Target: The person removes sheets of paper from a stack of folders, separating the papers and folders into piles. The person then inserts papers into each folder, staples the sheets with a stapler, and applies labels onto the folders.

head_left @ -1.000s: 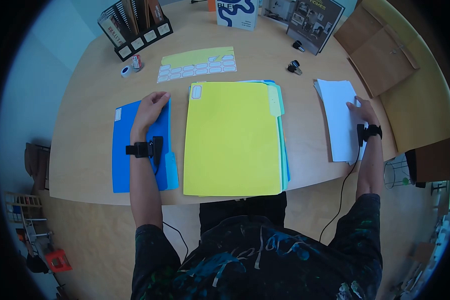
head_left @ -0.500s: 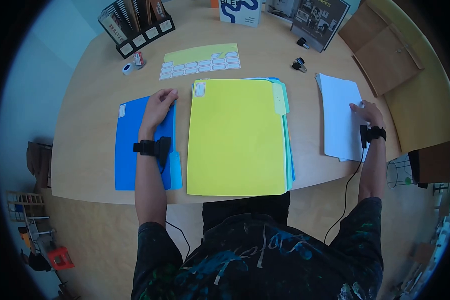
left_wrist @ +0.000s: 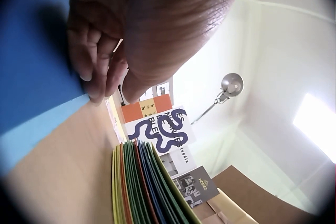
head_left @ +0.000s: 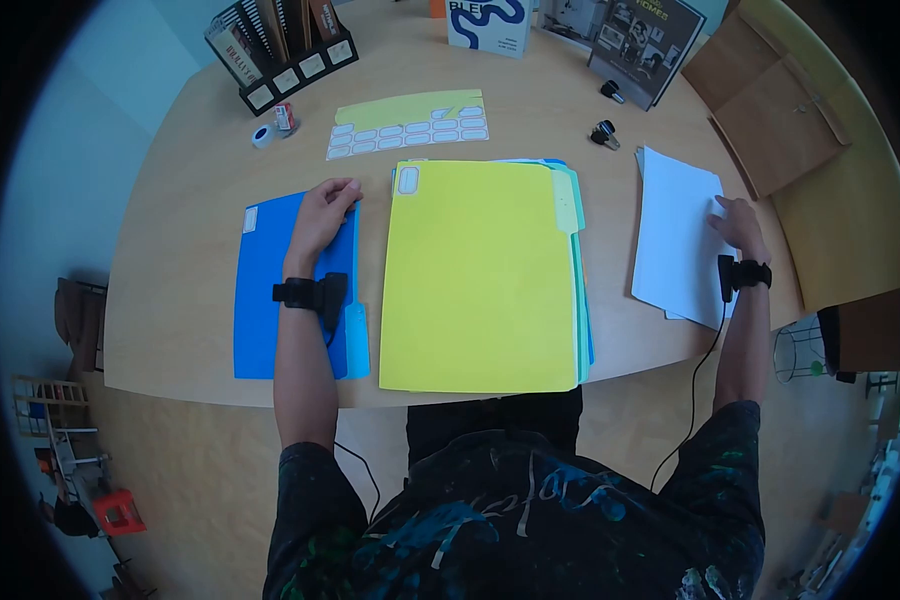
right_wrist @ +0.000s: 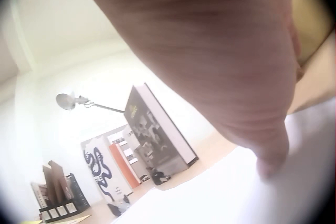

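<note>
A blue folder (head_left: 260, 300) with a white label lies on the left of the table. My left hand (head_left: 320, 218) rests over its upper right part, fingers loosely bent and fingertips (left_wrist: 94, 90) right at its edge in the left wrist view. On the right, my right hand (head_left: 740, 226) touches white paper sheets (head_left: 678, 235), thumb (right_wrist: 270, 163) down on the paper in the right wrist view. Its other fingers are mostly hidden there. The top sheet sits slanted over those below. Between my hands lies a stack of folders with a yellow folder (head_left: 480, 280) on top.
Behind the folders is a label sheet (head_left: 410, 130), with a tape roll (head_left: 262, 136) and a small red-and-white box (head_left: 285, 120) to its left. A black file rack (head_left: 300, 75) and standing books (head_left: 645, 45) are at the back. Black clips (head_left: 604, 134) lie near the papers.
The top paper sheet has slid left and turned under my right hand, its lower left corner swinging outward. My left hand stays on the blue folder. The head view has shifted slightly.
</note>
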The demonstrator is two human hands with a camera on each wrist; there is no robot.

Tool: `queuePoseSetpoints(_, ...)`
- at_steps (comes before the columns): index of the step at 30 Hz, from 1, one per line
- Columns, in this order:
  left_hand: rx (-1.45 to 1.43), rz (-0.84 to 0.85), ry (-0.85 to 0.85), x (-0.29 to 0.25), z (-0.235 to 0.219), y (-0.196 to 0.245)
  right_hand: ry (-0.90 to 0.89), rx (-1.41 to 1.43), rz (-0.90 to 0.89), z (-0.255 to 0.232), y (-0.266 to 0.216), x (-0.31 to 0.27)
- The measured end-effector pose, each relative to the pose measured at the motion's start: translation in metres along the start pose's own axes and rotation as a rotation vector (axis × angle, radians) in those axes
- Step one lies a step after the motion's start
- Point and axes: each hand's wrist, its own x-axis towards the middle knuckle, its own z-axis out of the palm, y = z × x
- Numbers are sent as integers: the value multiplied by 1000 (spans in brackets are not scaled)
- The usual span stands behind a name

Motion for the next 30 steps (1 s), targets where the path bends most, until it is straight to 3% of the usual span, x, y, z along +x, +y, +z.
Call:
queuePoseSetpoints(1, -1, 3, -4, 2, 0, -1, 2, 2, -3, -6, -12, -1)
queuePoseSetpoints(3, 2, 4, -6, 3, 0, -3, 161, 444, 14, -26, -66, -19)
queuePoseSetpoints(7, -3, -8, 12, 2, 1, -3, 85, 379, -85, -32, -146, -29)
queuePoseSetpoints(8, -6, -5, 13, 2, 1, -4, 143, 293, -135, -22, -158, -29)
queuePoseSetpoints(10, -28, 14, 14, 2, 0, -6, -65, 297, -170, -23, -167, -35)
queuePoseSetpoints(11, -32, 15, 20, 2, 0, -5, -60, 294, -175, -10, -162, -35)
queuePoseSetpoints(13, -55, 9, 24, 2, -1, -7, 223, 241, -316, 19, -158, -37)
queuePoseSetpoints(20, -71, 21, 18, 5, -1, -10, 60, 311, -355, 3, -147, -57)
queuePoseSetpoints(23, -55, 10, 13, 1, -2, -3, 171, 185, -335, 1, -155, -52)
queuePoseSetpoints(27, -16, -51, -45, 0, -4, 14, 404, 379, -442, -15, -178, -18)
queuePoseSetpoints(30, -2, -90, -145, 3, 0, 23, 556, 402, -349, -21, -198, 20)
